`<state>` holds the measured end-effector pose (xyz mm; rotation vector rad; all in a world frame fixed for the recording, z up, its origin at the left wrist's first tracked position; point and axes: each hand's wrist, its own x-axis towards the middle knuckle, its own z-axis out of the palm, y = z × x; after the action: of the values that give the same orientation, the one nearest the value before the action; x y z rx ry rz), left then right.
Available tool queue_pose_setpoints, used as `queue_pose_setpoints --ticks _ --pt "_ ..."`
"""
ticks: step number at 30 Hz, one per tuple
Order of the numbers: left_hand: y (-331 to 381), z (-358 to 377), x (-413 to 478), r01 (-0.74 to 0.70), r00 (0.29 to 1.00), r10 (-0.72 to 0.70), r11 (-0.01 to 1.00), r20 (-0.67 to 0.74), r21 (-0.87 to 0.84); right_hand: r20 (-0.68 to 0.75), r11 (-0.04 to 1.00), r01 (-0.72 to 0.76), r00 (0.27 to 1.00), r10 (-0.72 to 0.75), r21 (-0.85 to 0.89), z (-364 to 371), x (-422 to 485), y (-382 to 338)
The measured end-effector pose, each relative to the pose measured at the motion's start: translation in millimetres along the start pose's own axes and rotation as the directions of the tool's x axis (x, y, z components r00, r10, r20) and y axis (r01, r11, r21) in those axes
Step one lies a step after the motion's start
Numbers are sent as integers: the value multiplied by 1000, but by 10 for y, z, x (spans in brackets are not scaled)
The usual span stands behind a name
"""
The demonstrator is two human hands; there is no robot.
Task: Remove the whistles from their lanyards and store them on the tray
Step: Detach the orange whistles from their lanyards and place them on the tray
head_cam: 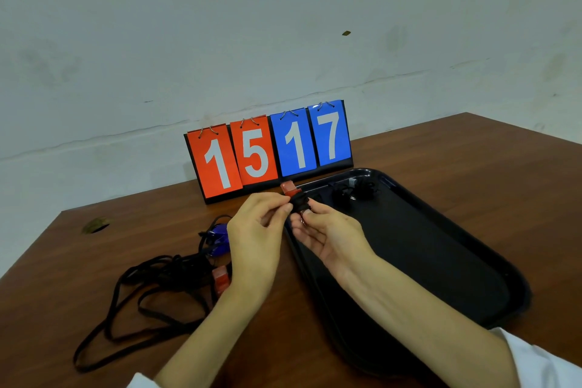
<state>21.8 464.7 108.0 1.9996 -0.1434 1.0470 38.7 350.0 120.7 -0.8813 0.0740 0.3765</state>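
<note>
**Both grips closed on one red whistle's fastening, at the tray's edge**

In the head view, the left grip (258,230) is closed in a pinch: thumb and forefinger are pressed together on the bunched black lanyard (300,201), just below the red whistle (288,188), which stands out above the fingertips. The right grip (330,239) is turned palm-up, and the small metal ring (303,220) is held between its thumb and the fingers curled beneath. The cord is probably bunched short so that the ring is steadied and no slack swings about while it is worked open. This whistle is judged not yet freed.

Both wrists are raised off the worktop (441,167), the forearms converging from the lower edge, with white sleeves just showing. The work is held over the left rim of the black tray (516,293), presumably so that the whistle can be set down with a short reach.

At the tray's far end a small grey piece (352,181), seemingly a whistle, is seen beside dark cord bundles (365,190). Left of the hands, on the worktop, blue whistles (220,238) and a second red whistle (220,280) lie in a tangle of black lanyards (141,293), judged to be waiting their turn. A flip scoreboard (267,148) reading 15 and 17 stands behind.
</note>
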Motion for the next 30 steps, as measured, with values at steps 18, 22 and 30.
queue_pose_setpoints --ticks 18,22,30 --pt "59 88 156 365 910 -378 925 168 106 -70 988 -131 988 137 76 24 42 30" --pt "38 -23 233 293 938 -294 955 185 32 -43 989 -131 990 134 70 20 48 3" --pt "-175 -9 87 -373 921 308 875 241 308 -14 962 -226 973 231 153 -1 79 -39"
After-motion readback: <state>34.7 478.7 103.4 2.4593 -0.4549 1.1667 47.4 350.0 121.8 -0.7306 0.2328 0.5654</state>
